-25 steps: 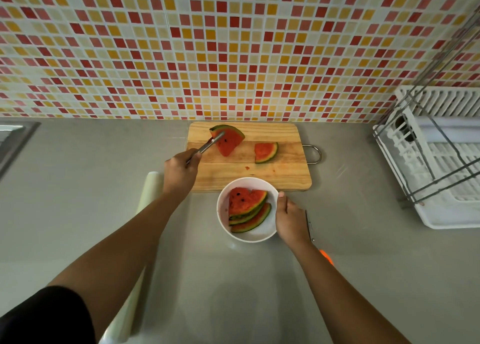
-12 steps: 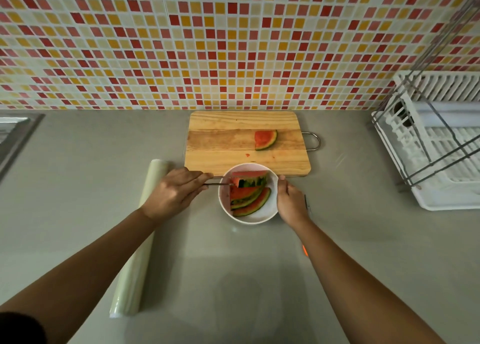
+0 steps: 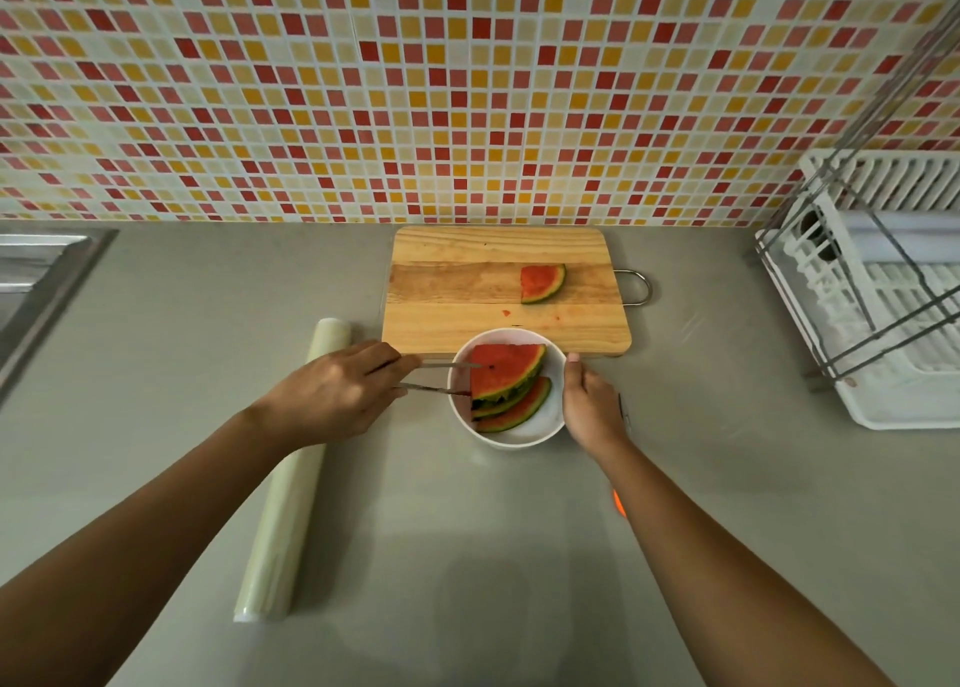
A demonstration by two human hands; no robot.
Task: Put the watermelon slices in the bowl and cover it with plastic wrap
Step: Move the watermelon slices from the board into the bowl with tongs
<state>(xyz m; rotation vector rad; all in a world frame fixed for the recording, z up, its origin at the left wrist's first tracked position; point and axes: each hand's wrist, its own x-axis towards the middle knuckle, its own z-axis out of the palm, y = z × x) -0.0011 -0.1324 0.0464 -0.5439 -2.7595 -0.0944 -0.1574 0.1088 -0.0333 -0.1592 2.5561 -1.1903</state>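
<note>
A white bowl stands on the grey counter just in front of the wooden cutting board. It holds a stack of watermelon slices. My left hand grips metal tongs whose tips, spread apart, lie at the top slice's left edge. My right hand rests against the bowl's right rim. One small watermelon slice lies on the board. A roll of plastic wrap lies left of the bowl, partly under my left forearm.
A white dish rack with metal wires stands at the right. A sink edge shows at the far left. A knife with an orange handle lies mostly hidden under my right arm. Tiled wall behind the board.
The slice carried in the tongs from the board now lies flat on top of the stack in the bowl, and the tong tips have spread. The right hand stays on the bowl.
</note>
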